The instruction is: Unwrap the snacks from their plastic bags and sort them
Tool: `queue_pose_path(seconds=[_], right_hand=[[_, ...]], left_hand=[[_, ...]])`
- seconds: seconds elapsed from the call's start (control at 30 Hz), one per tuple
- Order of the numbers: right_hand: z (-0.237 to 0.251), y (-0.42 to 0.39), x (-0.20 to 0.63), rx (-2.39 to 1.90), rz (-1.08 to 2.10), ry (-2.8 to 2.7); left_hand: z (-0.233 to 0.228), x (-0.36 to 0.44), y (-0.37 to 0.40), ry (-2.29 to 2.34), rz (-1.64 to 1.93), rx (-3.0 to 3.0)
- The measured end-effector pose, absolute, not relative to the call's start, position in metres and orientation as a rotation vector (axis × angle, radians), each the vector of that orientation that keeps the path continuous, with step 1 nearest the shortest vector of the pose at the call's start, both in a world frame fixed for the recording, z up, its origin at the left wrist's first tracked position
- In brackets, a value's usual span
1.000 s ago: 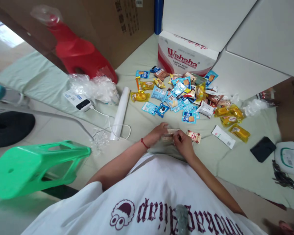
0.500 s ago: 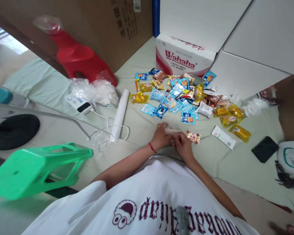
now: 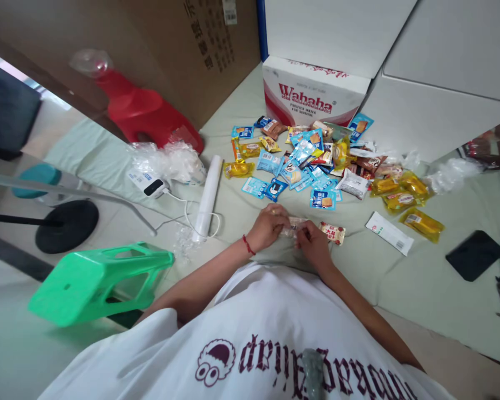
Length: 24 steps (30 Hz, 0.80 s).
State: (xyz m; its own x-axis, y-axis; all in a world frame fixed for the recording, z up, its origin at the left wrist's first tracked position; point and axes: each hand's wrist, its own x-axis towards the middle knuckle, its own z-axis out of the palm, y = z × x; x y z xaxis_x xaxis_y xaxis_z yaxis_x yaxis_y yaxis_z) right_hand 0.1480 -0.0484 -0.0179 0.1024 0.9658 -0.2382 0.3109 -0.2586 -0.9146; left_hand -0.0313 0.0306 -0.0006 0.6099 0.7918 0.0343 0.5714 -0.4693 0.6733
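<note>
Between my two hands is a small snack packet (image 3: 294, 226) in a clear, pinkish wrapper. My left hand (image 3: 270, 226) pinches its left end, and a red string is tied round that wrist. At the packet's right end, the fingers of my right hand (image 3: 314, 244) are closed on the wrapper. A cream and red snack packet (image 3: 333, 233) lies on the cloth just right of my right hand. Beyond both hands spreads a pile of wrapped snacks (image 3: 304, 155) in blue, yellow and brown. What is inside the held wrapper is hard to make out.
A white and red water carton (image 3: 312, 94) stands behind the pile. To the left are a white roll (image 3: 208, 200), a red jug (image 3: 145, 111), clear plastic bags (image 3: 170, 161) and a green stool (image 3: 100, 283). A white sachet (image 3: 389, 233) and a black flat object (image 3: 475, 255) lie right.
My hands have moved slightly apart, showing more of the packet between them. The camera view has shifted a little; the things on the cloth stay put.
</note>
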Motion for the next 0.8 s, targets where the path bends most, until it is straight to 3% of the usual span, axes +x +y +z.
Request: queue_pose_path(seconds=[0.27,0.57,0.7,0.8], right_hand=[[-0.015,-0.049,0.149,-1.632,1.21,-1.219],[-0.016,-0.057,0.149,-1.456,1.302,-0.93],[-0.024,-0.059,0.15,-1.413,1.315,-0.842],[-0.026,-0.057,0.155,-1.353,1.41,-0.744]], left_hand=[[-0.012,-0.022,0.035,1.723,0.198,2.065],[0.009,0.005,-0.006,1.434,0.502,2.276],[0.002,0.02,-0.016,1.045,0.417,2.492],[-0.006,0.022,-0.016,0.787,0.534,2.316]])
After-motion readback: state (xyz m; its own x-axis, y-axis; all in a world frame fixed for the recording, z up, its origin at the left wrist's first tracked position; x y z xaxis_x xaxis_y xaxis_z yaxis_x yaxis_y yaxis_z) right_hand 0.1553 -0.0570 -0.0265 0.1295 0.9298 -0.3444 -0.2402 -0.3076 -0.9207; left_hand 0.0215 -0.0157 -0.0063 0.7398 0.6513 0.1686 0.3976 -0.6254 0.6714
